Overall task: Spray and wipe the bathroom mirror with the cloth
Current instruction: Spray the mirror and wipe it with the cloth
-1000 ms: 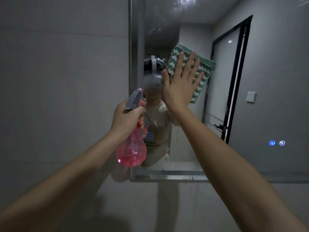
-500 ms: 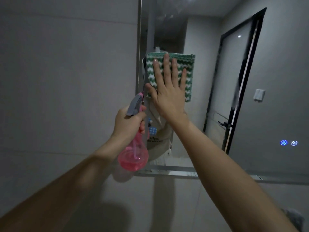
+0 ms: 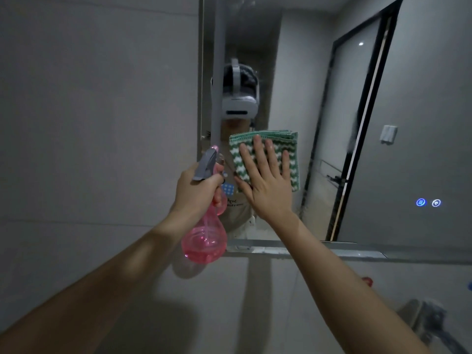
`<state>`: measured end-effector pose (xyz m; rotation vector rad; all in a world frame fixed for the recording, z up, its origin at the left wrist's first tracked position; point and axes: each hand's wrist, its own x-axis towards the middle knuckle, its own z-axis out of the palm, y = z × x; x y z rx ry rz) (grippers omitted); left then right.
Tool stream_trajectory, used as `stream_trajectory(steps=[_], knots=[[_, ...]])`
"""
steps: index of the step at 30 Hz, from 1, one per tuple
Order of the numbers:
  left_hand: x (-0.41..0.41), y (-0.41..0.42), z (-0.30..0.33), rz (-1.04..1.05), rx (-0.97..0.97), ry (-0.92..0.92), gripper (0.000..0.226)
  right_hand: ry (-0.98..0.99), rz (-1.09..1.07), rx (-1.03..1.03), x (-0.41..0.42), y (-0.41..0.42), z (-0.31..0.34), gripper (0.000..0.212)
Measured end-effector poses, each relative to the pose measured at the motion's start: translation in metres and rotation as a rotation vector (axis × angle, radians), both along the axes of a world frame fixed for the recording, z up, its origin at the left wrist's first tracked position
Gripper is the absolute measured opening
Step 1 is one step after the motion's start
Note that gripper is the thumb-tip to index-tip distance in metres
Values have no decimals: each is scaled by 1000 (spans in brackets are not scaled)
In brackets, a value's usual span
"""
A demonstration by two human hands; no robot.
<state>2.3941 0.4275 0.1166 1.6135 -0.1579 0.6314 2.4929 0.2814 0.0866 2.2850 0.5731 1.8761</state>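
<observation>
The bathroom mirror [image 3: 301,72] hangs on the grey wall, its left edge near the middle of the view. A folded green-and-white cloth [image 3: 288,146] lies flat against the glass near the mirror's lower left. My right hand [image 3: 265,180] presses it there with straight, spread fingers. My left hand [image 3: 196,190] grips the neck of a pink spray bottle [image 3: 205,241] with a grey trigger head, held just left of the cloth by the mirror's lower left corner. The nozzle points up toward the glass.
Two small lit touch buttons [image 3: 428,202] glow at the mirror's lower right. The mirror reflects a black-framed door [image 3: 357,139], a wall switch and a person wearing a headset. A blurred grey fixture [image 3: 431,320] and a small red object [image 3: 367,281] sit at the lower right.
My right hand has slid the cloth down the glass from the upper area to the lower left part, uncovering the reflected headset. My left hand still holds the bottle in about the same place.
</observation>
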Motion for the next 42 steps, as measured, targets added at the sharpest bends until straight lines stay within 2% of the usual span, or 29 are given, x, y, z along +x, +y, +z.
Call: stream_trajectory(steps=[6, 12, 19, 27, 30, 35, 39, 42], knots=[[-2, -11, 14, -51, -13, -19, 17, 1, -4, -73, 1, -25, 51, 59], [-1, -23, 33, -107, -31, -45, 18, 52, -37, 13, 3, -53, 127, 64], [3, -33, 33, -131, -60, -48, 19, 62, -9, 103, 2, -51, 123, 67], [-1, -32, 10, -143, -119, 43, 14, 76, -4, 189, 4, -55, 65, 67], [-1, -30, 1, -106, -100, 61, 20, 92, 32, 221, 3, -61, 25, 65], [-3, -33, -12, -98, -125, 95, 13, 182, 13, 329, -2, -40, -57, 69], [-10, -35, -26, -74, -110, 108, 13, 239, 10, 214, -8, -23, -114, 66], [-14, -32, -37, -67, -121, 144, 12, 238, 8, 124, -10, -23, -130, 68]])
